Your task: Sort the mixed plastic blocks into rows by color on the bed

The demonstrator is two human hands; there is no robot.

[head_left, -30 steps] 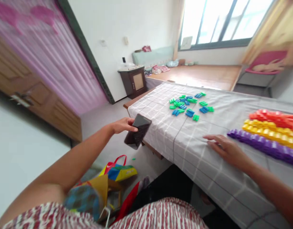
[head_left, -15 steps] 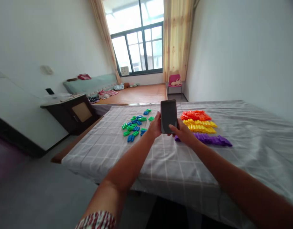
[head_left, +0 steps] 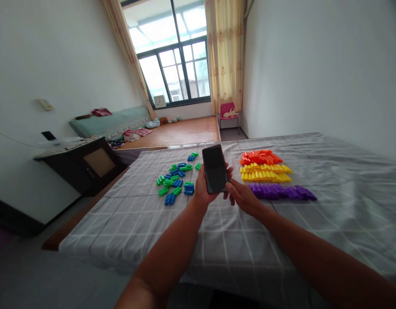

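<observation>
A dark smartphone point(head_left: 214, 168) with a black screen is held up above the bed-like surface, slightly tilted. My left hand point(head_left: 204, 188) is wrapped round it from the left and behind, its fingertips showing past the right edge. At the phone's lower right corner, my right hand point(head_left: 245, 197) grips with the thumb on the front and curled fingers below. Green and blue clip-like pieces point(head_left: 176, 183) lie scattered left of the hands. To the right are an orange pile point(head_left: 260, 157), yellow rows point(head_left: 265, 172) and a purple row point(head_left: 281, 192) of similar pieces.
A grey checked cloth point(head_left: 127, 227) covers the surface under the pieces. Beyond it stand a wooden bed platform point(head_left: 188, 130), a pink chair point(head_left: 228, 108) and a window point(head_left: 175, 60). A dark cabinet point(head_left: 96, 165) is at the left.
The view has shifted a little. The phone has tilted and moved left and lower. My right thumb has moved from the screen to the lower right corner.
</observation>
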